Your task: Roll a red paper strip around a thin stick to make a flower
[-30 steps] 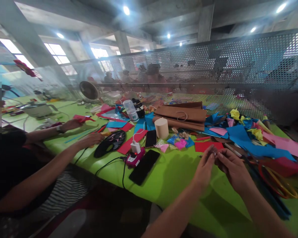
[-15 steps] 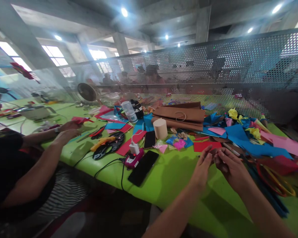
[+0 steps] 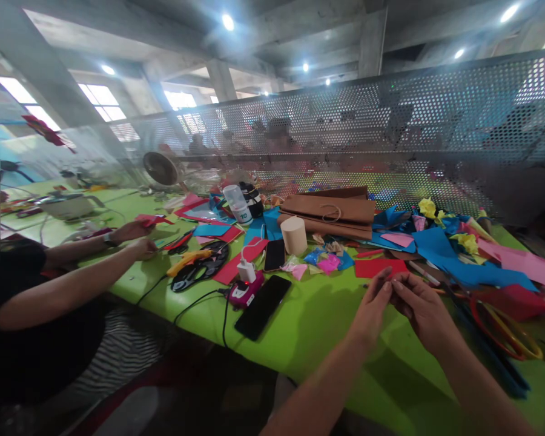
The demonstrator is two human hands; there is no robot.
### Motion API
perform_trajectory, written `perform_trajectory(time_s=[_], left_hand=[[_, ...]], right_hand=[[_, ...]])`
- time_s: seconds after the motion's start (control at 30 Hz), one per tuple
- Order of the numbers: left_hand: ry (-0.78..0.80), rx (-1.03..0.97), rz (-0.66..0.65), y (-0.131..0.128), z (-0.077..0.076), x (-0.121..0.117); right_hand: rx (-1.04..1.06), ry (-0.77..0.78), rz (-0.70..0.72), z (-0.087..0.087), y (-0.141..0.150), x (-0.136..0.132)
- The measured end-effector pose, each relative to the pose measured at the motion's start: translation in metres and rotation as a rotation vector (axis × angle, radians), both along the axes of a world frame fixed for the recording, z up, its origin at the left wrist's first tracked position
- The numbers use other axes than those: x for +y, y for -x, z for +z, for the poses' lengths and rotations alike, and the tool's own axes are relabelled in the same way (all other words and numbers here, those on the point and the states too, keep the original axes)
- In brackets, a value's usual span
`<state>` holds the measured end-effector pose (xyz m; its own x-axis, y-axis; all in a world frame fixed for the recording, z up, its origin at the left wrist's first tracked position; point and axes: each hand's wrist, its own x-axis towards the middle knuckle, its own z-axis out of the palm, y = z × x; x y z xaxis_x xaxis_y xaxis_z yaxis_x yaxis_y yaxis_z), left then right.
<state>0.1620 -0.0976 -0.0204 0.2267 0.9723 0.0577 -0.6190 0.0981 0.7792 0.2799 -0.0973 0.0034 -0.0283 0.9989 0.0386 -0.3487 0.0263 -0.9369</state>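
Observation:
My left hand (image 3: 373, 301) and my right hand (image 3: 415, 301) meet above the green table (image 3: 318, 330), their thumbs and fingertips pinched together. Whatever is between the fingertips is hidden or too small to name. Just behind them lies a flat red piece (image 3: 376, 267). Scissors with orange and yellow handles (image 3: 504, 330) rest to the right of my right hand, beside a folded red piece (image 3: 518, 301). A blue sheet (image 3: 472, 260) spreads beyond that hand.
A black phone (image 3: 263, 307) and a magenta power strip (image 3: 245, 292) lie to the left. Behind stand a cream roll (image 3: 293, 235), brown sheets (image 3: 329, 212) and a bottle (image 3: 237, 204). At far left a co-worker's hand (image 3: 136, 229) holds something red. A perforated metal screen (image 3: 327, 133) runs behind.
My hands stay in nearly the same place, fingertips slightly closer together. The co-worker's nearer hand has moved right, away from the red piece.

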Motion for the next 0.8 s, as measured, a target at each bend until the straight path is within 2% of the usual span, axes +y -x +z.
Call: perform_trajectory(time_s=[0.13,0.27,0.43,0.53,0.67,0.8], left_hand=[[0.049,-0.072,-0.034,0.0,0.006,-0.001],[0.09,-0.237,-0.078,-0.001,0.009,0.002],[0.271,-0.413,-0.151,-0.006,0.013,0.005],[0.356,-0.477,-0.138,-0.01,0.021,0.003],[0.373,-0.555,-0.088,-0.014,0.031,0.001],[0.421,-0.556,-0.029,-0.015,0.037,-0.001]], right_hand=[[-0.021,-0.006,-0.028,0.004,-0.001,-0.003],[-0.112,-0.05,-0.034,0.005,-0.004,-0.005],[-0.317,-0.151,-0.08,-0.001,0.002,-0.006],[-0.426,-0.246,-0.14,-0.002,0.01,-0.009],[-0.475,-0.357,-0.208,0.002,0.02,-0.015],[-0.443,-0.352,-0.231,0.005,0.024,-0.017]])
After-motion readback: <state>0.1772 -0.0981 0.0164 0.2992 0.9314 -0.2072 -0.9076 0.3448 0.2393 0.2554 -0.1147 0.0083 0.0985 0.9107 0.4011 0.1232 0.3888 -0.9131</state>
